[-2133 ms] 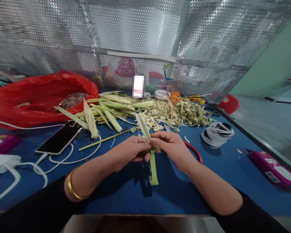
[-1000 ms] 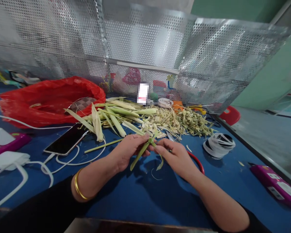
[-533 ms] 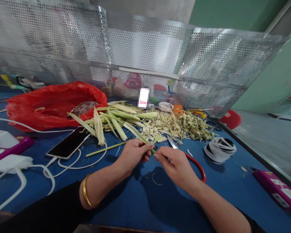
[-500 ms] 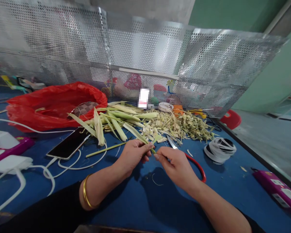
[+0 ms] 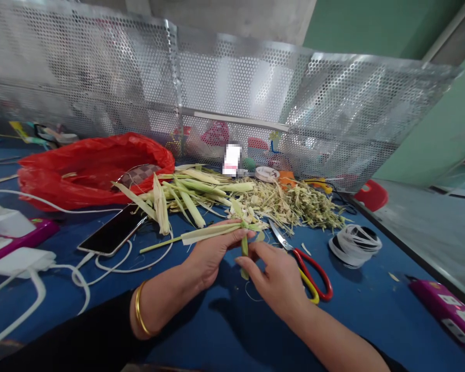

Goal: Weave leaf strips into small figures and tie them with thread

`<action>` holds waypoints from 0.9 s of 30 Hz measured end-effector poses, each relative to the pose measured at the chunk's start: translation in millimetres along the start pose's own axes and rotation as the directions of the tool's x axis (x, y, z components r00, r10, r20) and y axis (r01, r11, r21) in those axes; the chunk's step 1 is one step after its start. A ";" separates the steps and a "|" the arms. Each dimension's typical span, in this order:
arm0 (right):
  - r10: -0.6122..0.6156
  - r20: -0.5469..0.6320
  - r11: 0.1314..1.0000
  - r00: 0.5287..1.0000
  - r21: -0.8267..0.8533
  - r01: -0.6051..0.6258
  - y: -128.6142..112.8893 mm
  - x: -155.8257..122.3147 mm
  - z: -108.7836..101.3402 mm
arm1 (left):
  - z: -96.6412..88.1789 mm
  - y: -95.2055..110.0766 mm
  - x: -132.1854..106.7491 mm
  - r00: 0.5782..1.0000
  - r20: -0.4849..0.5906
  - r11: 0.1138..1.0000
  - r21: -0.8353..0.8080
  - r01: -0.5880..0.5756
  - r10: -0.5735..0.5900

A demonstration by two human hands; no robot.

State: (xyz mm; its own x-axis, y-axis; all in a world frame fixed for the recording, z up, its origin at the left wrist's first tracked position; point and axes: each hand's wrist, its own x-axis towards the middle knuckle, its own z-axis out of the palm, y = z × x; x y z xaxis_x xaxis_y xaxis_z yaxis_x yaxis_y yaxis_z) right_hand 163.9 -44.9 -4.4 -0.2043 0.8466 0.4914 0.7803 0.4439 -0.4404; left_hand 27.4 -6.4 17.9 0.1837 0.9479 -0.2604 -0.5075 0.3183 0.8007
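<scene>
My left hand (image 5: 213, 253) pinches a woven piece of pale green corn husk (image 5: 245, 226) between thumb and fingers. One long strip of it points left, others stick out up and right, and one hangs down. My right hand (image 5: 275, 271) is closed at the lower strip, with thumb and forefinger on its edge; the grip is partly hidden. Just right of that hand lies a pair of scissors (image 5: 313, 274) with red and yellow handles, blades toward the husk scraps. Behind my hands is a pile of corn husks (image 5: 191, 199).
Dry plant scraps (image 5: 294, 204) are heaped at the back. A red plastic bag (image 5: 62, 181) and a phone (image 5: 112, 230) with white cables lie left. To the right are a roll of white cord (image 5: 354, 247) and a purple power strip (image 5: 445, 312). A perforated metal screen (image 5: 232, 82) stands behind.
The husk piece has turned in my left hand, its long strip swinging down to the left. A strip now hangs downward by my right hand. More of the scissors shows.
</scene>
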 end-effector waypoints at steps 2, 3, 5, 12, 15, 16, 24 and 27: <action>0.106 0.080 0.991 0.991 0.069 -0.111 0.6 -1.5 8.8 | 0.8 -3.7 -0.7 1.000 0.011 1.000 0.013 0.013 -0.013; 0.133 0.109 0.982 0.985 0.117 -0.146 1.2 -2.1 12.0 | 0.7 -5.0 -1.0 0.999 0.033 0.999 0.030 0.018 -0.019; 0.153 0.159 0.958 0.975 0.217 -0.186 1.8 -3.1 15.0 | -0.2 -6.5 -1.1 0.996 0.088 0.998 0.058 0.027 -0.032; 0.101 0.143 0.975 0.985 0.184 -0.126 -4.3 -3.6 7.8 | -0.2 -6.1 -1.1 1.000 -0.010 0.999 0.028 0.016 -0.015; 0.084 0.171 0.978 0.982 0.173 -0.113 -6.8 -4.7 7.6 | 1.9 -5.9 -3.0 0.999 -0.044 0.999 0.027 0.033 -0.032; 0.082 0.177 0.979 0.981 0.169 -0.112 -7.4 -5.2 8.2 | 2.3 -6.0 -3.1 0.998 -0.051 0.999 0.027 0.038 -0.036; 0.166 0.182 0.965 0.969 0.174 -0.198 -5.9 -4.1 10.5 | -2.5 -4.1 1.4 0.997 0.054 0.999 0.024 0.046 -0.047; 0.157 0.193 0.973 0.969 0.139 -0.185 -5.2 -3.0 10.4 | -3.3 -2.4 -0.3 0.996 0.074 0.998 -0.026 0.050 -0.048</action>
State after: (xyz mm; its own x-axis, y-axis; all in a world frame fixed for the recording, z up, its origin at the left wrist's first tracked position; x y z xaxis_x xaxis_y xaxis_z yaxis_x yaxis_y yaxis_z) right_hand 154.3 -46.7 -11.4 -0.1894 0.9464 0.2616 0.7150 0.3155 -0.6239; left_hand 25.8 -7.3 14.2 0.2698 0.9278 -0.2577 -0.5196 0.3656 0.7722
